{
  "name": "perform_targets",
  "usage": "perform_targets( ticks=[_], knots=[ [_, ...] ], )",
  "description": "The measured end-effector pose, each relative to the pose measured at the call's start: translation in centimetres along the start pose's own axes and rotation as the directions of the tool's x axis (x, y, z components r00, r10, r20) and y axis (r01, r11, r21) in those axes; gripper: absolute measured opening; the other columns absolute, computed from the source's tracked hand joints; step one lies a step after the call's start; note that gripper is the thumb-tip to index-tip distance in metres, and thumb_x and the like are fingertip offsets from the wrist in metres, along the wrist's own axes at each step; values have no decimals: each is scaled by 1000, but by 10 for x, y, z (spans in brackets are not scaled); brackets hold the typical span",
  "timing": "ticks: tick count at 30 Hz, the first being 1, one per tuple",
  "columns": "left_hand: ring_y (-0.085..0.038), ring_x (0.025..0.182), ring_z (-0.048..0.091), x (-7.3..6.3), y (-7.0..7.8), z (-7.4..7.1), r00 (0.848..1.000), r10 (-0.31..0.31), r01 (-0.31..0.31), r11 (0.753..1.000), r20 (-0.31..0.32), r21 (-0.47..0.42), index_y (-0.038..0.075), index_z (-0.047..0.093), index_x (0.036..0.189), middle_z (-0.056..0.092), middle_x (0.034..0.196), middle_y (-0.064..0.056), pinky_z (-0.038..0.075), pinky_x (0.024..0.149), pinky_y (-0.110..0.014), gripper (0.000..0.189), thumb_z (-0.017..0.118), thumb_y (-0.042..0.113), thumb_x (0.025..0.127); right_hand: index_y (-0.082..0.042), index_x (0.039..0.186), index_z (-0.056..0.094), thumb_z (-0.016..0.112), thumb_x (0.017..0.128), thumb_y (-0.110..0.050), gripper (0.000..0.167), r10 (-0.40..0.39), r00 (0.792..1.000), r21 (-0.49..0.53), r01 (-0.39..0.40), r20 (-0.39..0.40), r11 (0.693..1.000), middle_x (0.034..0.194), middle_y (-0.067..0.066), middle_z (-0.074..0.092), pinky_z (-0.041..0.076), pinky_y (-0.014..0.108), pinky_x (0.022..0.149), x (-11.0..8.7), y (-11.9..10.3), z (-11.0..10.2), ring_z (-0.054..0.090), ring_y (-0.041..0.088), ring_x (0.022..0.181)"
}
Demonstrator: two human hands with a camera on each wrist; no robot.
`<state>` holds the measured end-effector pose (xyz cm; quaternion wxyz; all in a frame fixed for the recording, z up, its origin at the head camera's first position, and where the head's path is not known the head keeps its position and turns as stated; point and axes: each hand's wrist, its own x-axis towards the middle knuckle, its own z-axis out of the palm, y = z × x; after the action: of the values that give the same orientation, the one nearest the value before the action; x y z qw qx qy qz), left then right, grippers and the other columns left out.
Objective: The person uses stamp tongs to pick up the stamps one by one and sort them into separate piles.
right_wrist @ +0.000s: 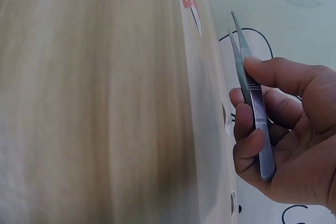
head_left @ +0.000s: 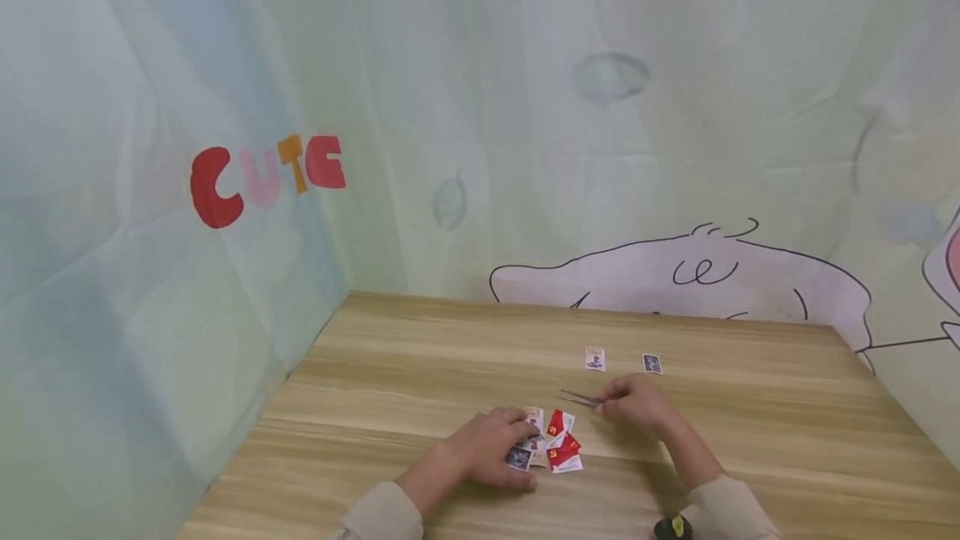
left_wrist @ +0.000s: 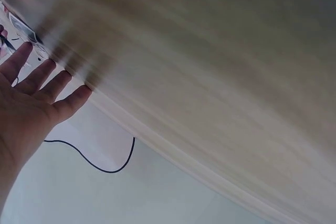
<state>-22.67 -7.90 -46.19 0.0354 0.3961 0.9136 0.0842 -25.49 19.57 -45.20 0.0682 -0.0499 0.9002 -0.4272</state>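
My left hand (head_left: 487, 444) rests over a small pile of stamp-like paper pieces, its fingers spread and fairly straight. A dark picture piece (head_left: 518, 458) shows under it, and other pieces are partly covered. Just right of that hand lie overlapping red-and-white pieces (head_left: 564, 458) with a yellow emblem. My right hand (head_left: 637, 401) grips metal tweezers (right_wrist: 260, 116) between thumb and fingers, above the table. The tweezers' tips stand apart, point left in the head view and hold nothing. Farther back lie a pale printed piece (head_left: 596, 359) and a dark picture piece (head_left: 652, 364), set apart.
The wood-grain table (head_left: 360, 373) reaches back to a printed cloth backdrop (head_left: 465, 107) with cartoon drawings and coloured letters. A dark object with a yellow mark (head_left: 673, 527) is by the right sleeve at the near edge.
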Motion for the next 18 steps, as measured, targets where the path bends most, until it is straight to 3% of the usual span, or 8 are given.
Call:
perform_targets(
  ticks=[10,18],
  knots=[
    [-23,120,44,-1,0,-2,1000,9,-9,1000,1,-11,17,53,130,47,133,-8,42,92,-41,69,63,59,76,-4,89,69,70,76,-7,14,-137,981,53,130,137,990,82,3,60,42,33,64,11,4,6,50,20,73],
    [-23,120,44,0,-2,1,1000,3,-3,1000,-2,-15,18,53,130,47,133,-7,42,92,-41,70,63,60,75,0,90,69,70,74,-6,17,-206,962,101,190,180,977,78,2,61,44,31,61,13,3,9,52,18,69]
  ],
)
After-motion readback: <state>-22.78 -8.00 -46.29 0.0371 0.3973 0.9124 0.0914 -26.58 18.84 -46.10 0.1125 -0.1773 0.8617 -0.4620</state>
